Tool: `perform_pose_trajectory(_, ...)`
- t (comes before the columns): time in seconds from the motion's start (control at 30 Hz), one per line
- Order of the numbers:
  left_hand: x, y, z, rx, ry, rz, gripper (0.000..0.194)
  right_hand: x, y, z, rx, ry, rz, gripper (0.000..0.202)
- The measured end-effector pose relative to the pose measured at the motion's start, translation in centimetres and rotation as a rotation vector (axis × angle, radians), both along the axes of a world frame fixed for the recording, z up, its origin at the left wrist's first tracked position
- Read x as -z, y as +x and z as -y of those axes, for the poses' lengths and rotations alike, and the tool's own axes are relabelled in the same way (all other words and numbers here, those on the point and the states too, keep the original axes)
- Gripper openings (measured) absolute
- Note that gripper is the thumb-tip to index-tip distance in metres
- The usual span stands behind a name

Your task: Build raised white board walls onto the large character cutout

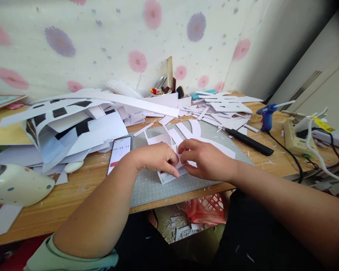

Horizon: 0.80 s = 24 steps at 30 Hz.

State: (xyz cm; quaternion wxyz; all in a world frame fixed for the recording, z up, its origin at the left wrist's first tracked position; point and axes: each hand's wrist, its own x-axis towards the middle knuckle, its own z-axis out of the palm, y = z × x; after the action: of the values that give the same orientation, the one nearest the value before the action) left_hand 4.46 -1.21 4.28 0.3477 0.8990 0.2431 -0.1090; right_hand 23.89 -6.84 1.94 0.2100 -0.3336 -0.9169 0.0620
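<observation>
Got left hand point(159, 158) curled over white board box point(169, 177) with thumb extended, right hand point(205, 158) facing it with fingers bent; can't tell if either grips anything. Have box on grey cutting mat point(149, 190), near front edge of counter point(81, 195). See phone point(120, 152) at mat's left edge, blue glue gun point(267, 116) toward counter's right edge.

The head camera looks forward, down across the desk point(73, 199).
</observation>
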Motion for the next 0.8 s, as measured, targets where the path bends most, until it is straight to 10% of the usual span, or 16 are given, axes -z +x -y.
perform_pose_trajectory(0.67, 0.0, 0.1, 0.0, 0.008, 0.014, 0.006, 0.035, -0.2, 0.7, -1.0, -0.07, -0.147, -0.166, 0.01)
perform_pose_trajectory(0.8, 0.2, 0.0, -0.1, -0.003, 0.041, 0.015, 0.034, -0.7, 4.5, -3.7, 0.271, -0.145, -0.542, 0.023)
